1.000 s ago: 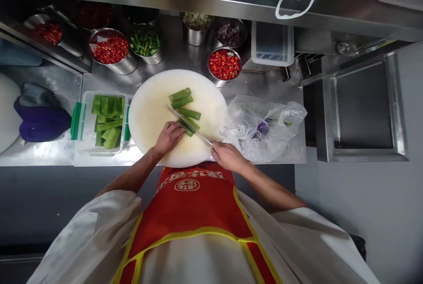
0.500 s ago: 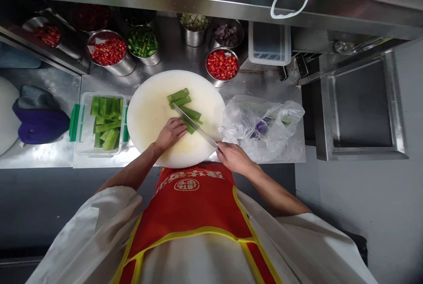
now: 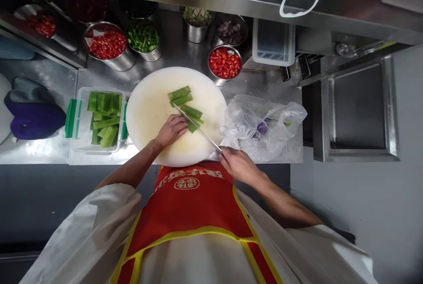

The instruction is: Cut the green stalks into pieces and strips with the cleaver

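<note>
Your right hand, clamped on the knife, has drawn back toward the cutting board's near-right edge, suggesting a slicing stroke; your left hand's bunched fingers pin green strips mid-board.

Cutting board on steel counter

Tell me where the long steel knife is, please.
In the head view, the long steel knife is in the right hand, its blade beside green vegetable strips on the round white cutting board.
</note>
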A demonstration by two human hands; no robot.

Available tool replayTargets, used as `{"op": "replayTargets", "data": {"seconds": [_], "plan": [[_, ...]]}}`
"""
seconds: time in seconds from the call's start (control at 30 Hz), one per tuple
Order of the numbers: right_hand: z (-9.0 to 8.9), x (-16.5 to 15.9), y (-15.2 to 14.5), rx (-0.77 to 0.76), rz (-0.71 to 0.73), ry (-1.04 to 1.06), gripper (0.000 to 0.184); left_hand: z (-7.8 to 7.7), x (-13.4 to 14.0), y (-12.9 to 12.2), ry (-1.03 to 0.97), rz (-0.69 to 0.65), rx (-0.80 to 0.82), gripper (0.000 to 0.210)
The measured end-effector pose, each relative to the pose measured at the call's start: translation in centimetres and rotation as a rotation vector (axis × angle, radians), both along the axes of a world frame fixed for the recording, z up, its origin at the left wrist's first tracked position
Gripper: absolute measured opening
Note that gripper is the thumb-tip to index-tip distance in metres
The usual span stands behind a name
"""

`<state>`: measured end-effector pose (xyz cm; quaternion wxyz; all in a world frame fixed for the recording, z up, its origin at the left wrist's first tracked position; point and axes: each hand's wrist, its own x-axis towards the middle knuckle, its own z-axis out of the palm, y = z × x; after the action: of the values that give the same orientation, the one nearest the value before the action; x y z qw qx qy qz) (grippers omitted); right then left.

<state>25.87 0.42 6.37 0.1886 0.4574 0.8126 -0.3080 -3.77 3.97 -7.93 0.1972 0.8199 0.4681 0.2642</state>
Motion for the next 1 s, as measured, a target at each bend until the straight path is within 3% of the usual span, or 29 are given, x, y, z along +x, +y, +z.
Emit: {"op": "replayTargets", "data": {"seconds": [0.33, 0.53, 0.63, 0.73, 0.83, 0.93, 1.0], "plan": [[0.4, -0.1, 0.1, -0.034, 0.015, -0.029, 0.022, 0.2, 0.0, -0.1, -0.026, 0.004, -0.014, 0.022], [-1.8, -4.1, 2.3, 0.003, 0.000, 0.002, 0.024, 0.1, 0.4, -0.4, -0.001, 0.002, 0.020, 0.020], [-2.4, -4.4, 2.7, 0.013, -0.001, 0.029, 0.024, -0.2, 2.2, -1.5, 0.052, 0.088, 0.063, 0.026], [-2.4, -2.6, 2.0, 0.006, -0.006, 0.039, 0.023, -0.8, 2.8, -1.8, 0.099, 0.229, 0.093, 0.029], [-2.2, 0.0, 0.6, -0.016, -0.028, 0.044, 0.022, -1.0, -0.2, -0.2, 0.103, 0.392, 0.106, 0.023], [-2.0, 2.1, -0.9, -0.050, -0.062, 0.042, 0.025, 0.1, -4.6, 2.7, 0.104, 0.557, 0.110, 0.027], [-1.8, 3.3, -1.8, -0.072, -0.070, 0.058, 0.028, 1.5, -6.0, 4.6, 0.137, 0.485, 0.094, 0.024]]}}
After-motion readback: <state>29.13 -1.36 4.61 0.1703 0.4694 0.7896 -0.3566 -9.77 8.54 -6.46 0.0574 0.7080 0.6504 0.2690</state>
